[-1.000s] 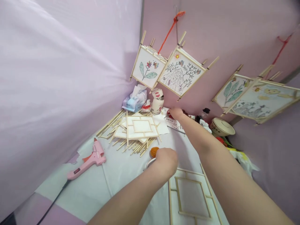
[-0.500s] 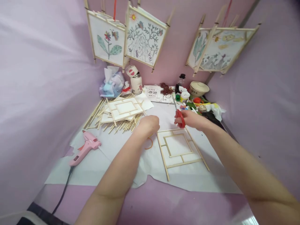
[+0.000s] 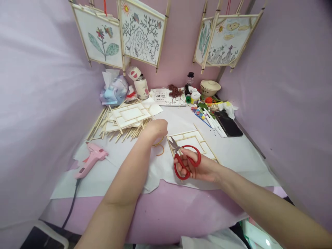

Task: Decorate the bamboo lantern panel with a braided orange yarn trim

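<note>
My left hand (image 3: 158, 128) is closed at the upper left corner of a bamboo-stick frame with white backing (image 3: 183, 133); what its fingers hold is hidden. A curled orange-yellow cord (image 3: 163, 150) lies on the table just below that hand. With my right hand (image 3: 199, 166) I grip red-handled scissors (image 3: 198, 157), fingers through the loops. Their blades are slightly apart and point up and left toward my left hand, over the frame's left part. The scissors and right hand cover much of the frame's lower half.
A pink glue gun (image 3: 92, 159) lies at left, its cable running off the front edge. Behind it are stacked stick frames (image 3: 129, 116) and loose sticks. White markers (image 3: 215, 123) and a black phone (image 3: 229, 124) lie at right. Painted lantern panels (image 3: 141, 38) hang above.
My right hand has brought the scissors nearer to me, from the frame's far edge to over its left part. They now point toward my left hand, which stays closed. The view has shifted.
</note>
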Tool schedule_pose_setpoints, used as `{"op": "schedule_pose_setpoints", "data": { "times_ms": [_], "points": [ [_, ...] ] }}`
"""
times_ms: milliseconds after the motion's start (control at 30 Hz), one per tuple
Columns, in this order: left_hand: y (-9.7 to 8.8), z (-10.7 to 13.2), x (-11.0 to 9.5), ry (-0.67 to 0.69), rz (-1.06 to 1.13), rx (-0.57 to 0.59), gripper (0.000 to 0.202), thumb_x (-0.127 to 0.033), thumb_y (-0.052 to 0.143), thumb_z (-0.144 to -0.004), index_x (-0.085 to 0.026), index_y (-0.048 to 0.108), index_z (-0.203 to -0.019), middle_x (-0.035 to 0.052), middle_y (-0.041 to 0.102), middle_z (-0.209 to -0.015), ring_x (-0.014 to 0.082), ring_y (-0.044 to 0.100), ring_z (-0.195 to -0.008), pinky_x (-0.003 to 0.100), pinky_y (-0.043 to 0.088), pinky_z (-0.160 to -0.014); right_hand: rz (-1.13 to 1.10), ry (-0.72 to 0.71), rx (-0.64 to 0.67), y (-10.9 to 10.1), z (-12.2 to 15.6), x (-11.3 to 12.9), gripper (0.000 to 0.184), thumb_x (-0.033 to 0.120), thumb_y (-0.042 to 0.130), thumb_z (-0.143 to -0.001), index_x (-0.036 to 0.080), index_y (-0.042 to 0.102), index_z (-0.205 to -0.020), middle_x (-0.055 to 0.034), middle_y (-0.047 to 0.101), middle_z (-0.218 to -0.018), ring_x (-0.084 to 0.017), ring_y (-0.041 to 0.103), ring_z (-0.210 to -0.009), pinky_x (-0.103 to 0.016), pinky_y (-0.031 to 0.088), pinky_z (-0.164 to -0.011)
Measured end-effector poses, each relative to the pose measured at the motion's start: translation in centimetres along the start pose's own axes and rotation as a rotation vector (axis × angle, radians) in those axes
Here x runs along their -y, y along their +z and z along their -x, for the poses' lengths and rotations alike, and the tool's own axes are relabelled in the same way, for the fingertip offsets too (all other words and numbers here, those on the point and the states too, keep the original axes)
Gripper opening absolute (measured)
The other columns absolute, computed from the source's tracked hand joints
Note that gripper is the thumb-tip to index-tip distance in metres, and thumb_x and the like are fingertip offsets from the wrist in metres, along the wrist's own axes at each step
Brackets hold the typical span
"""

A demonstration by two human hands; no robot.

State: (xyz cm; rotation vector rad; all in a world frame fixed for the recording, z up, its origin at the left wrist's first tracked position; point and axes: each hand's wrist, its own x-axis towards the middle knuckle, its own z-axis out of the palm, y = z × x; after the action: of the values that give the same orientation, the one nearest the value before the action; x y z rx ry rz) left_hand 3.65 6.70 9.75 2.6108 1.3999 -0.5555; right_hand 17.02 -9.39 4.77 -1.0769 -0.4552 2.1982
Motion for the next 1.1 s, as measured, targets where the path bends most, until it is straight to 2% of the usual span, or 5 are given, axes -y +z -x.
{"op": "schedule_pose_setpoints", "data": {
  "times_ms": [167,467,633,900,1100],
  "points": [
    [0.1,0.2,-0.2,0.002,0.002,-0.024,0.032,-0.016,0.053,-0.08,-0.012,0.072,-0.105,0.0173,0.072,-0.105,0.0266,0.068,-0.097,0.031,0.053,-0.081,-0.054,-0.023,-0.01,-0.4,-1.1,-0.4,0.04,0.049,0.054,-0.093,0.011,0.064,-0.085,-0.0042,0.061,-0.065,-0.009,0.054,-0.054,-0.017,0.044,-0.049],
    [0.3,0.1,-0.3,0.012,0.001,-0.055,0.032,-0.016,0.051,-0.08,-0.012,0.071,-0.104,0.0175,0.072,-0.104,0.0281,0.069,-0.096,0.032,0.054,-0.078,-0.143,-0.09,0.115,-1.5,-2.7,-0.6,0.039,0.047,0.055,-0.093,0.01,0.065,-0.088,-0.0059,0.063,-0.069,-0.01,0.058,-0.056,-0.018,0.049,-0.053],
    [0.4,0.1,-0.2,0.015,-0.008,-0.061,0.032,-0.017,0.051,-0.08,-0.013,0.072,-0.104,0.0167,0.073,-0.103,0.0269,0.069,-0.095,0.031,0.053,-0.079,-0.216,-0.088,0.143,-1.8,-3.4,-0.7,0.037,0.046,0.059,-0.091,0.009,0.065,-0.089,-0.0053,0.064,-0.072,-0.009,0.058,-0.055,-0.016,0.047,-0.049],
    [0.3,0.1,-0.4,0.021,-0.012,-0.058,0.031,-0.016,0.051,-0.081,-0.012,0.071,-0.104,0.0167,0.073,-0.103,0.0272,0.068,-0.098,0.031,0.053,-0.08,-0.311,-0.075,0.226,-1.9,-3.7,-0.6,0.037,0.044,0.066,-0.087,0.008,0.064,-0.094,-0.0034,0.063,-0.071,-0.006,0.057,-0.054,-0.013,0.047,-0.049],
    [0.3,0.1,-0.3,0.024,-0.015,-0.057,0.031,-0.016,0.051,-0.081,-0.011,0.072,-0.104,0.0175,0.072,-0.104,0.0274,0.068,-0.098,0.031,0.053,-0.08,-0.338,-0.085,0.229,-2.1,-3.9,-0.7,0.04,0.045,0.065,-0.088,0.006,0.063,-0.096,-0.0034,0.062,-0.072,-0.006,0.057,-0.054,-0.013,0.047,-0.049]
  ]
}}
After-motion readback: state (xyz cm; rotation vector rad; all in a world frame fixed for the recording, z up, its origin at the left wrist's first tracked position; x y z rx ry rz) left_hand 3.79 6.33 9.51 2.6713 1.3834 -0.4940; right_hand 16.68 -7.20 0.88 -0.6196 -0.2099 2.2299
